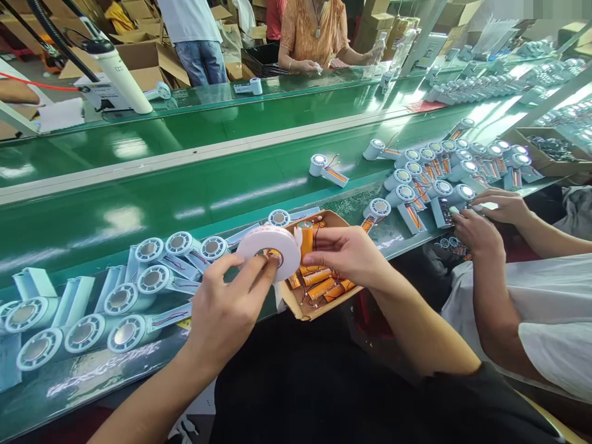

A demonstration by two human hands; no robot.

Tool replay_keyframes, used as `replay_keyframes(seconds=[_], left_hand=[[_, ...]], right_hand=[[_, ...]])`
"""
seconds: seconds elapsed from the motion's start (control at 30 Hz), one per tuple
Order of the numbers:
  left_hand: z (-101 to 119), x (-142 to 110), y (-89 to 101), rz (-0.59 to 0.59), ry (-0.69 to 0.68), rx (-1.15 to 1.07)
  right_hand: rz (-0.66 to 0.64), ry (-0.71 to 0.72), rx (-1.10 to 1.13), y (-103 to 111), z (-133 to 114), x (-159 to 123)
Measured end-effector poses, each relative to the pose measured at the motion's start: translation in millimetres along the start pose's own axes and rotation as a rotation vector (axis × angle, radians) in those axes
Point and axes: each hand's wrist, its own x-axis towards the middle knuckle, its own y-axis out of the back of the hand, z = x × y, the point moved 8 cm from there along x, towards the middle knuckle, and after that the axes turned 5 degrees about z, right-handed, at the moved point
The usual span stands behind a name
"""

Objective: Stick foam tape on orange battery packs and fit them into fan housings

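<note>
My left hand (229,308) grips a white roll of tape (269,248) from below, thumb and fingers pinched at its core. My right hand (349,253) pinches an orange cylindrical battery (306,237) upright against the roll's right edge. Both are held just above an open cardboard box (319,306) that holds several more orange batteries (320,285) with thin wires. The box rests on the near edge of the green work table (139,209).
Several pale blue fan housings (123,299) lie in rows to the left. More blue housings (435,169) are grouped at the right, where a co-worker's hands (481,219) handle one. Other people stand beyond the far conveyor (231,120), among cartons.
</note>
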Motion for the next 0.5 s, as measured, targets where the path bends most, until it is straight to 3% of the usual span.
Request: replay_keyframes(seconds=[0.17,0.27,0.4,0.5], left_hand=[[21,6,-10.1,0.042,0.124,0.048],[37,-2,-23.8,0.031,0.207,-0.091],[34,2,-48.1,-0.194,0.17,-0.34],[1,25,-74.7,-0.422,0.101,-0.543]], right_hand=[[0.52,0.192,0.173,4,28,-8],[0.667,0.286,0.108,41,20,-11],[0.902,0.626,0.042,121,-37,-24],[0.801,0.563,0.113,129,-40,-20]])
